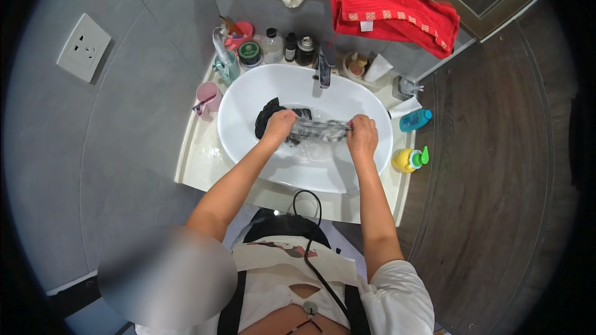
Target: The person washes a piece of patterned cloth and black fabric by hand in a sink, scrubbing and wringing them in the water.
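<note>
Patterned grey-and-white cloth [321, 129], gripped by the left hand [279, 126] at its nine o'clock end and right hand [363, 137] at three, spans the middle of the white basin [304, 177], its washing seemingly midway, black fabric [265, 121] bunched toward nine o'clock apparently left to do.

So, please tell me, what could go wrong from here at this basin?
Water could splash over the rim of the white basin, since the left hand and right hand hold the grey patterned cloth stretched low above it. The yellow pump bottle sits near the right edge of the counter, so an outward swing of the right forearm might knock it off.
</note>
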Action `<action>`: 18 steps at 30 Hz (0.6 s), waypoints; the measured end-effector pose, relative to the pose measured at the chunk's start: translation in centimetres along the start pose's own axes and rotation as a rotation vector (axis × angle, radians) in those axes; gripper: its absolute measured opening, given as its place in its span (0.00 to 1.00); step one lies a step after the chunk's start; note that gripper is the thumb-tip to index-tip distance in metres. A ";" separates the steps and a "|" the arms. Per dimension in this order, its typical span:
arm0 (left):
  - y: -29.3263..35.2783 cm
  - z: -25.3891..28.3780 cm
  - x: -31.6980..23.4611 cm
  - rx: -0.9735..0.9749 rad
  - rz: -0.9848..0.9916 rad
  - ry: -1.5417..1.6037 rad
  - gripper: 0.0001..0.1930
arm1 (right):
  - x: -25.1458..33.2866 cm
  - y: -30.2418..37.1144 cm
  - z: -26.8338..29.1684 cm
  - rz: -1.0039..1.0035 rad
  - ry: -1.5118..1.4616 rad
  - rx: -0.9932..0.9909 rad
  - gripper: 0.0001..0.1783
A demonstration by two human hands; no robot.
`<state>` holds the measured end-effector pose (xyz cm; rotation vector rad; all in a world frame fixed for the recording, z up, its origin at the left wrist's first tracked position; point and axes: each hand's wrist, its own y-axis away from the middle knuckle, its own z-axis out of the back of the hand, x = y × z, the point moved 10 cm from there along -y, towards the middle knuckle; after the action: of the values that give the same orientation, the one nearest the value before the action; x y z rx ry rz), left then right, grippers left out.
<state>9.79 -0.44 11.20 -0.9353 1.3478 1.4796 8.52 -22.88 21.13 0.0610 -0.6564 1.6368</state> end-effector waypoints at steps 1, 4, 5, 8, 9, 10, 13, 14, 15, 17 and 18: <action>0.3 0.1 -0.4 -0.038 0.012 -0.014 0.08 | -1.0 0.0 0.2 -0.028 0.033 -0.050 0.11; 0.4 -0.1 -1.2 -0.037 -0.038 -0.062 0.09 | -8.1 1.1 -2.8 -0.373 -0.109 -0.042 0.06; 0.6 0.1 -1.8 -0.072 -0.107 -0.126 0.10 | -11.0 2.0 -4.7 -0.567 -0.298 0.002 0.06; 1.2 0.3 -4.2 -0.185 -0.336 -0.357 0.11 | -13.3 2.5 -7.7 -0.795 -0.731 -0.033 0.08; 1.5 0.4 -4.9 -0.222 -0.412 -0.462 0.11 | -13.4 2.6 -8.2 -0.817 -0.850 -0.067 0.08; 1.8 0.8 -5.6 -0.264 -0.487 -0.570 0.11 | -12.0 2.1 -8.0 -0.816 -0.881 -0.005 0.09; 1.5 1.5 -5.9 -0.246 -0.452 -0.886 0.09 | -10.7 0.1 -6.9 -0.747 -0.930 0.133 0.09; 1.5 1.6 -6.2 -0.251 -0.452 -0.974 0.09 | -11.3 -0.5 -6.0 -0.717 -0.860 0.100 0.09; 1.3 1.9 -6.3 -0.244 -0.383 -1.064 0.09 | -11.4 -1.0 -5.1 -0.686 -0.791 0.071 0.09; 0.5 2.2 -5.5 -0.182 -0.291 -0.973 0.11 | -10.7 -1.9 -3.1 -0.554 -0.580 0.004 0.10; 0.2 2.4 -5.2 -0.154 -0.245 -0.928 0.11 | -10.3 -2.0 -3.2 -0.544 -0.576 0.005 0.10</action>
<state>11.30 1.25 16.48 -0.3701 0.4320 1.5365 13.40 -30.62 15.10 0.6769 -0.9691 1.0842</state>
